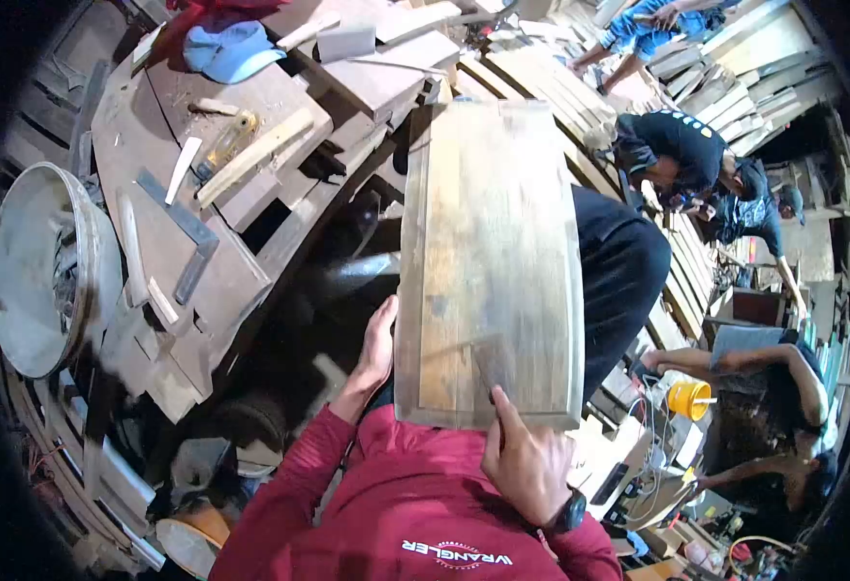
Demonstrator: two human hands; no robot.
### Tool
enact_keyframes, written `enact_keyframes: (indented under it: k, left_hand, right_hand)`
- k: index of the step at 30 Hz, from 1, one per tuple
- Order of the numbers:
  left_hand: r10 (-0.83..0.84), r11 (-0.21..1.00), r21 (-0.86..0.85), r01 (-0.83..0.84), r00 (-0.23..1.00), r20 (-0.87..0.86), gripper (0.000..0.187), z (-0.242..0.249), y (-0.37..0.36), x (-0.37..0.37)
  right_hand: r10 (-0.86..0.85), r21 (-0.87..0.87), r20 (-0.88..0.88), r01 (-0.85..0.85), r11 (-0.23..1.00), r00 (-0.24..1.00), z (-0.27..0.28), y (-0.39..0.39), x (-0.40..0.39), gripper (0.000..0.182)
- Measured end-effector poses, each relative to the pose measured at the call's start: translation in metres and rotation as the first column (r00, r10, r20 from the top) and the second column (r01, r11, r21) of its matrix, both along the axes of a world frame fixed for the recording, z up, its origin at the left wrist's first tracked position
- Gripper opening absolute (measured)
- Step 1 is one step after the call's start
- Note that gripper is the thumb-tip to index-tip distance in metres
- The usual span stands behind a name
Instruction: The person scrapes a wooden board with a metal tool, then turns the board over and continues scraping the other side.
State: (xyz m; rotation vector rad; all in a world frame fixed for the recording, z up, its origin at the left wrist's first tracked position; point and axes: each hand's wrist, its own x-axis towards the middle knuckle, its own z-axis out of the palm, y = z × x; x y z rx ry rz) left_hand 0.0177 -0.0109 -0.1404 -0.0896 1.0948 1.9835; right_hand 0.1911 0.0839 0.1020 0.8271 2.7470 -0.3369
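Observation:
A rectangular wooden panel (493,242) with a bevelled border lies across my lap. Against its lower left edge rests my left hand (379,339), its fingers stretched along the side and partly hidden by the panel. Over the lower right part of the panel, my right hand (529,460) grips a thin flat blade (493,363), with the index finger extended along it. The blade touches or hovers just over the wood surface; which one I cannot tell.
On the left, a workbench (241,257) holds a metal square (192,237), an orange tool (226,143) and a blue cap (231,50). A large round basin (42,271) stands beside it. Several people work at the right, near a yellow bucket (686,399) and stacked boards.

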Motion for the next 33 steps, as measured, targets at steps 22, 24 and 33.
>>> enact_keyframes:
  k: [22, 24, 33]
  left_hand:
    - [-0.054, 0.988, -0.153, 0.036, 0.992, -0.112, 0.044, -0.004, 0.007, 0.004]
    - [-0.014, 0.992, -0.127, 0.004, 0.997, -0.079, 0.045, -0.003, 0.01, 0.004]
    - [0.031, 0.986, -0.16, -0.039, 0.998, -0.055, 0.046, 0.006, 0.009, 0.007]
  right_hand:
    - [-0.072, -0.12, -0.216, 0.047, 0.992, 0.974, -0.016, 0.005, 0.038, 0.035]
    - [-0.057, -0.125, -0.145, 0.039, 0.991, 0.988, 0.009, 0.002, 0.042, 0.036]
    - [-0.092, -0.158, -0.144, 0.069, 0.985, 0.985, 0.007, -0.004, 0.045, 0.034]
